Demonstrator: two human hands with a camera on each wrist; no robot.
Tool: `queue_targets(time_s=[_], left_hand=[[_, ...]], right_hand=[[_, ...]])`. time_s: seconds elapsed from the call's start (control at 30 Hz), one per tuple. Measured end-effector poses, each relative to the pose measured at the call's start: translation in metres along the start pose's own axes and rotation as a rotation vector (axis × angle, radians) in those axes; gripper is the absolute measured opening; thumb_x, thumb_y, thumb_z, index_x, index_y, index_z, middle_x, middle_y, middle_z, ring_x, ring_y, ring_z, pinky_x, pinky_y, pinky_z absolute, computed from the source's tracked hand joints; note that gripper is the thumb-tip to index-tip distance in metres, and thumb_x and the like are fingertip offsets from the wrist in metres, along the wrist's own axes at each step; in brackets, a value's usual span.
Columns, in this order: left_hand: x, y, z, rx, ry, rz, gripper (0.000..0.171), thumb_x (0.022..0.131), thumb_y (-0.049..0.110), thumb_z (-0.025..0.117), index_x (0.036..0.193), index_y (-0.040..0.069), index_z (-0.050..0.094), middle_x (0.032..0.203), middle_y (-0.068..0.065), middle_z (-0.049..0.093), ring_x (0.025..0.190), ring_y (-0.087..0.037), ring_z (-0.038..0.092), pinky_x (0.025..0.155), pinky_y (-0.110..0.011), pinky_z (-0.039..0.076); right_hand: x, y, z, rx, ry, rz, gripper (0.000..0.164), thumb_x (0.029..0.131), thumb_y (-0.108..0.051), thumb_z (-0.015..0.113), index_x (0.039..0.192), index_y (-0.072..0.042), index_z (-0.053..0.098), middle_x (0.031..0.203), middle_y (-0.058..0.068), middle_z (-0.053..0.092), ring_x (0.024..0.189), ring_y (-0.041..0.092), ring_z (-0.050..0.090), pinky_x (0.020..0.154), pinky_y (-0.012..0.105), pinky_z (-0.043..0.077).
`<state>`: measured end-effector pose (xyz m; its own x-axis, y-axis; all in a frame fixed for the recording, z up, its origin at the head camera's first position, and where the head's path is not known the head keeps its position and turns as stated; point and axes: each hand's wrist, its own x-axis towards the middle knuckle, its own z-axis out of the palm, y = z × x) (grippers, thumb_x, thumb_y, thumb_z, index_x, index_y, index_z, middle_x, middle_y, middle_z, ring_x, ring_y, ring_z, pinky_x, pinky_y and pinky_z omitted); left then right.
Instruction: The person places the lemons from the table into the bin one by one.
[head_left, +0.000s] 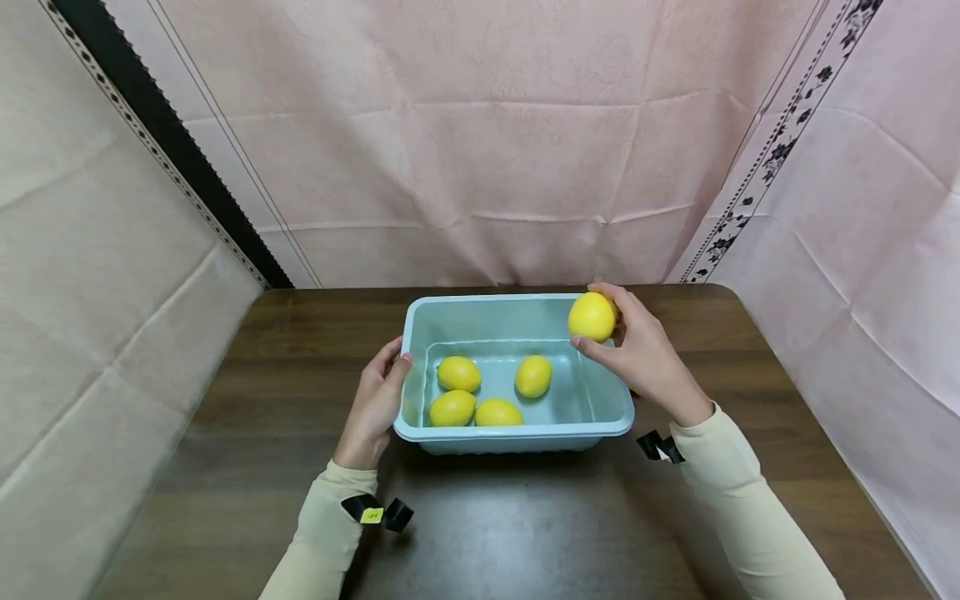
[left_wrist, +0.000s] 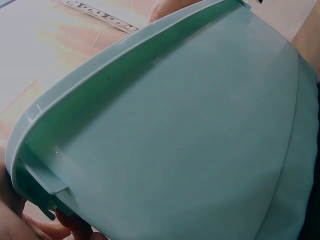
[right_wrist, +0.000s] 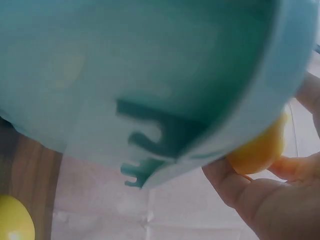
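Observation:
A light blue plastic basin (head_left: 517, 432) is in front of me in the head view, with several yellow lemons (head_left: 533, 377) on its floor, mostly toward the left and near side. My left hand (head_left: 378, 404) grips the basin's left rim, thumb on top and fingers beneath. In my right hand (head_left: 637, 354) a lemon (head_left: 592, 317) is pinched between thumb and fingers, above the basin's far right corner. The right wrist view shows this lemon (right_wrist: 257, 152) partly behind the basin's rim. The left wrist view is mostly the basin's outer wall (left_wrist: 190, 120).
Another lemon (right_wrist: 14, 220) lies outside the basin on the brown wooden table (head_left: 300, 467), mostly hidden by my right hand in the head view. Pale pink patterned cloth (head_left: 480, 167) hangs behind the table and along both sides.

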<state>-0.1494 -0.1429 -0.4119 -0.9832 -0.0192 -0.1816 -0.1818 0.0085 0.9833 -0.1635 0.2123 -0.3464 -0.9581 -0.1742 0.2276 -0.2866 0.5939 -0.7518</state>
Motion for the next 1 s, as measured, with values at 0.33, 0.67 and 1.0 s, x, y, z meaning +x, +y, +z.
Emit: queue_targets(time_s=[0.33,0.67,1.0], left_hand=[[0.002,-0.004,0.000,-0.003,-0.001,0.028,0.051,0.114,0.021,0.045,0.162,0.006,0.035,0.153,-0.019,0.043,0.129,-0.032,0.044,0.112,-0.047,0.037],[0.000,-0.003,-0.001,0.001,-0.004,0.017,0.052,0.114,0.022,0.044,0.163,0.006,0.035,0.156,-0.018,0.041,0.133,-0.033,0.042,0.115,-0.048,0.035],[0.001,-0.004,0.000,0.008,-0.006,0.039,0.052,0.114,0.021,0.044,0.163,0.004,0.034,0.155,-0.019,0.042,0.133,-0.035,0.041,0.115,-0.050,0.035]], right_hand=[[-0.012,-0.007,0.010,-0.054,-0.044,0.042,0.076,0.091,-0.027,0.085,0.155,-0.010,0.048,0.133,0.014,0.061,0.104,0.031,0.063,0.087,0.045,0.056],[-0.022,-0.004,0.020,-0.081,-0.099,-0.041,0.073,0.088,-0.021,0.088,0.150,-0.007,0.053,0.138,0.014,0.061,0.113,0.032,0.062,0.097,0.052,0.056],[-0.029,0.001,0.023,-0.123,-0.125,-0.069,0.071,0.087,-0.021,0.088,0.148,-0.006,0.055,0.141,0.015,0.060,0.115,0.031,0.062,0.099,0.052,0.057]])
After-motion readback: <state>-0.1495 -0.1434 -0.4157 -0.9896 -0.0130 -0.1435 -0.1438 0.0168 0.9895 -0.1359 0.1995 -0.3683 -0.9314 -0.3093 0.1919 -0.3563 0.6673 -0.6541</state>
